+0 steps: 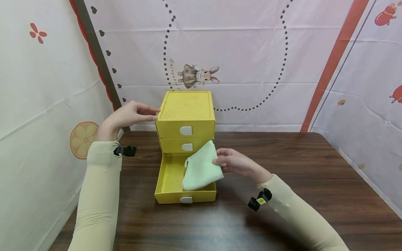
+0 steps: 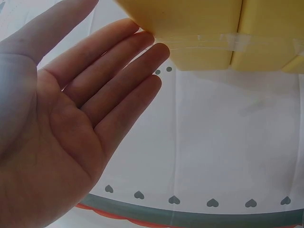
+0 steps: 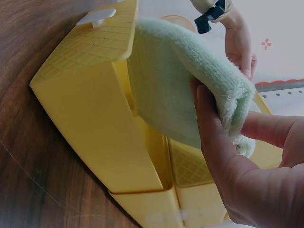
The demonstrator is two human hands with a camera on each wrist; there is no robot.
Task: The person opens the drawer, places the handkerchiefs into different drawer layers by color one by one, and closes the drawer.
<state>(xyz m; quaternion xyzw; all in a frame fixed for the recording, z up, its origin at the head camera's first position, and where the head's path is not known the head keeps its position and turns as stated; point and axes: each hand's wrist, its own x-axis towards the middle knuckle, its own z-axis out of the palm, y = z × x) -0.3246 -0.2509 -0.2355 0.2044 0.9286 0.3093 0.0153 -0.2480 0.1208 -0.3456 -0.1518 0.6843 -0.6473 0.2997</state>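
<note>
A yellow three-tier drawer box [image 1: 188, 104] stands on the table, its bottom drawer [image 1: 169, 174] pulled out toward me. My right hand [image 1: 233, 162] pinches a folded pale green towel [image 1: 202, 167] by its right edge, tilted over that drawer. In the right wrist view, thumb and fingers grip the fold of the towel [image 3: 166, 80], whose lower part hangs into the drawer opening. My left hand [image 1: 128, 115] touches the upper left edge of the box with its fingertips. The left wrist view shows the fingers [image 2: 118, 80] extended, tips right at the box's corner.
The two upper drawers, with white tabs [image 1: 186, 130], are closed. Dark wooden table [image 1: 267, 216] surrounds the box. Behind it hangs a printed cloth [image 1: 245, 62] with a rabbit figure, and similar cloth lines both sides. Clear tape [image 2: 232, 42] runs along the box's side.
</note>
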